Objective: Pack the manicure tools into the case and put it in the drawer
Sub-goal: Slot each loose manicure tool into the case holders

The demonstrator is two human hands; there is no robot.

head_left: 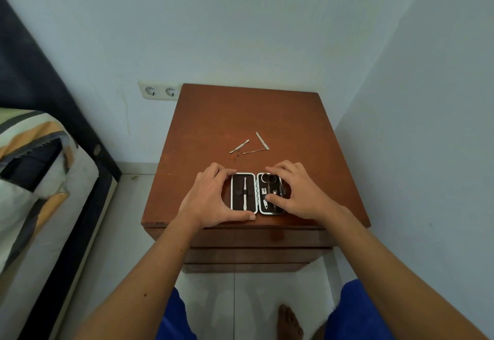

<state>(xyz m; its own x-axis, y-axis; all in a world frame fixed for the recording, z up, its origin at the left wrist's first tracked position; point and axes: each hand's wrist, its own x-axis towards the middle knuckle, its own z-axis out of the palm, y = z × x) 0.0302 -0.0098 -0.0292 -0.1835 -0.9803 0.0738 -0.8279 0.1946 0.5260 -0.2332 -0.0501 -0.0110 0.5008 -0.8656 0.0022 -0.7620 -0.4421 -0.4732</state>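
Case: manicure case [258,193] is laid open flat near the front edge of the wooden surface [240,115], both halves facing up.
Left half: one slim white tool [244,192] is seated under the elastic band; other slots appear vacant.
Right half: scissors [268,178] and a clipper [264,198] are seated; further pieces are partly hidden by fingers.
Left hand: left hand [211,198] is curved round the outer edge of the left half, thumb at the near corner and fingers at the far corner, so the case is braced.
Right hand: right hand [299,192] is laid over the right half with fingers spread and lightly bent; the thumb is pressed on the seated tools. Nothing is lifted.
Loose tools: three thin metal tools [250,145] are left on the surface behind the case, well apart from it, unpacked.
Drawer: drawer fronts [254,240] below the surface are seen closed.
Step in hand, as judged: seated pieces are being pressed home.
Recommended method: case is to be kept braced by the left hand; each loose tool is to be slid lengthwise under its band, not forced from above; lid is to be folded only once nothing stands proud.
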